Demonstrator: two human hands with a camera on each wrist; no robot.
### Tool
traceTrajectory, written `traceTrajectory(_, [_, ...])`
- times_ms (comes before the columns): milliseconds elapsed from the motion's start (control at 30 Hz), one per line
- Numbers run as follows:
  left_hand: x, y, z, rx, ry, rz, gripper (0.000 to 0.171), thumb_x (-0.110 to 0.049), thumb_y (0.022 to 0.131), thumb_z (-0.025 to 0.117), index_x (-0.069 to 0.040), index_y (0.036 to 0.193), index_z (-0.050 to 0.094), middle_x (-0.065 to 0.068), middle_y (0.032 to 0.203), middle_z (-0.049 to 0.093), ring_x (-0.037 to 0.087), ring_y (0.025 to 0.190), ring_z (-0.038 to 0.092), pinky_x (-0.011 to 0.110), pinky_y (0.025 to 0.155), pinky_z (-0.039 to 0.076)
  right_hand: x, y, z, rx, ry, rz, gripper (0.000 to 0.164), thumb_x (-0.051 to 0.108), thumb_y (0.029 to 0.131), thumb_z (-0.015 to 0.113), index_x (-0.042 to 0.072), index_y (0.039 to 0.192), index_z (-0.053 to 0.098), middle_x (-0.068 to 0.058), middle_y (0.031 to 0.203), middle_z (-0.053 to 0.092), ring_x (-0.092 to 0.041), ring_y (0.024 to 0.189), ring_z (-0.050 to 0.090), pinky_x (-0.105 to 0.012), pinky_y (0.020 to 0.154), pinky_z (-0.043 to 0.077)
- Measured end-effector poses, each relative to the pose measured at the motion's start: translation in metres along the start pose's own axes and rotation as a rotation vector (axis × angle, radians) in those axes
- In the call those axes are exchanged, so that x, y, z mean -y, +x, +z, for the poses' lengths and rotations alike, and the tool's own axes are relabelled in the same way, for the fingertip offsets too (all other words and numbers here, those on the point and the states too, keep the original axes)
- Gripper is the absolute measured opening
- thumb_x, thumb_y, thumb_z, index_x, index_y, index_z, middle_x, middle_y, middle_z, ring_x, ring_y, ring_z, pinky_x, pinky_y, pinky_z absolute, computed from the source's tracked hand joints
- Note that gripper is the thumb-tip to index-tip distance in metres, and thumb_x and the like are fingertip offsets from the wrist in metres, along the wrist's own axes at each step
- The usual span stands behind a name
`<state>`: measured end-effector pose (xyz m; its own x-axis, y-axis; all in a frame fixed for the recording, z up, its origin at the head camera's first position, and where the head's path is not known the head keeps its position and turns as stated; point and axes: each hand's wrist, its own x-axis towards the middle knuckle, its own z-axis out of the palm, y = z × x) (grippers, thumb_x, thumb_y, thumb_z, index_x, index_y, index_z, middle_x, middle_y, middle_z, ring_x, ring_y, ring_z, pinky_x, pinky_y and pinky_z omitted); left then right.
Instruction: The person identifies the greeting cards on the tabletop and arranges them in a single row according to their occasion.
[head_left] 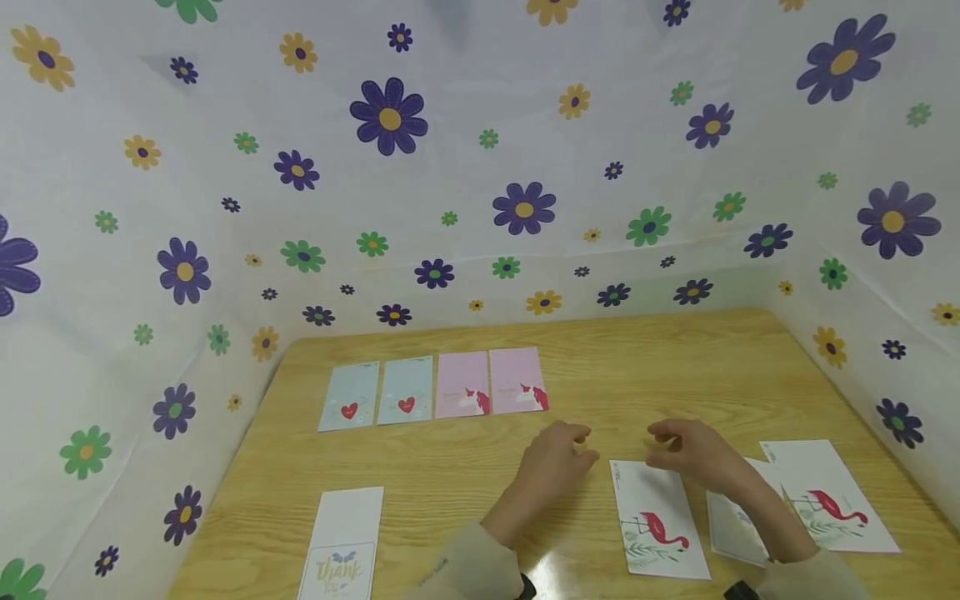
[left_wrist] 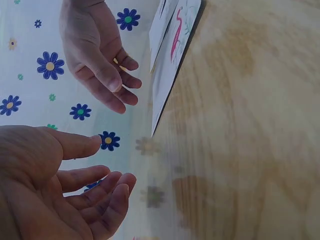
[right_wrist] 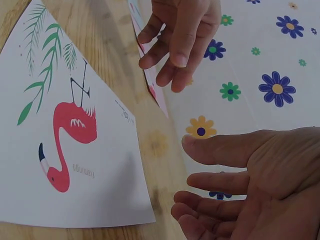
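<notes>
While the fingers of the left hand (head_left: 551,462) and the right hand (head_left: 697,454) hang loosely bent, nothing sits in either: both wrist views show each thumb standing off from its fingers, no pinch anywhere. Fingertips turn toward each other over the middle of the table (head_left: 427,467), hands apart; the slack bend looks restful rather than gripping. Nearest item: the front flamingo card (head_left: 660,533), flat, picture up, its far edge by the right fingertips; paper and fingers look apart in the right wrist view. Further right, a pale bordered card (head_left: 727,529), partly hidden by the right forearm, print not legible; beyond it the outer flamingo card (head_left: 832,500). That side is loose and uneven, so probably unsorted. Far left is neater: left heart card (head_left: 345,387), right heart card (head_left: 408,383), left unicorn card (head_left: 459,379), right unicorn card (head_left: 516,375), in one row, like beside like, likely so matching pictures read together. Nearer the front left, the thank-you card (head_left: 347,533) lies alone, perhaps kept apart for lack of a twin beside it. Around everything, a flower-print cloth (head_left: 450,167), presumably a screen.
</notes>
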<state>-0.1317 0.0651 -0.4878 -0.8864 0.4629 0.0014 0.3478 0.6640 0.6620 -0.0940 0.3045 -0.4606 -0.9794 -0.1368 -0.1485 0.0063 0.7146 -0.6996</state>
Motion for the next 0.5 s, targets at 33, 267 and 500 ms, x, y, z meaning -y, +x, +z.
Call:
traceTrajectory(33, [-0.002, 0.0, 0.002, 0.002, 0.015, 0.0, 0.036, -0.025, 0.096, 0.075, -0.008, 0.127, 0.073, 0.003, 0.113, 0.073, 0.012, 0.098, 0.069, 0.028, 0.08, 0.057, -0.001, -0.001, 0.0, -0.004, -0.011, 0.009, 0.053, 0.017, 0.09, 0.079, -0.015, 0.128, 0.06, -0.027, 0.117, 0.067, -0.034, 0.1, 0.065, -0.044, 0.078, 0.058])
traceTrajectory(267, [-0.011, -0.004, 0.014, -0.001, 0.075, -0.033, 0.036, -0.025, 0.095, 0.076, -0.008, 0.126, 0.073, 0.001, 0.114, 0.071, 0.015, 0.108, 0.066, 0.028, 0.089, 0.055, -0.005, -0.007, 0.003, -0.019, -0.072, 0.03, 0.059, 0.02, 0.088, 0.081, -0.016, 0.129, 0.059, -0.029, 0.12, 0.065, -0.041, 0.104, 0.064, -0.051, 0.079, 0.059])
traceTrajectory(500, [-0.017, -0.006, 0.021, 0.008, 0.119, -0.047, 0.042, -0.027, 0.092, 0.08, -0.007, 0.128, 0.072, 0.006, 0.118, 0.068, 0.017, 0.11, 0.064, 0.029, 0.095, 0.053, -0.006, -0.011, 0.008, -0.034, -0.116, 0.031, 0.059, 0.016, 0.085, 0.084, -0.017, 0.127, 0.06, -0.029, 0.116, 0.066, -0.038, 0.1, 0.065, -0.054, 0.08, 0.057])
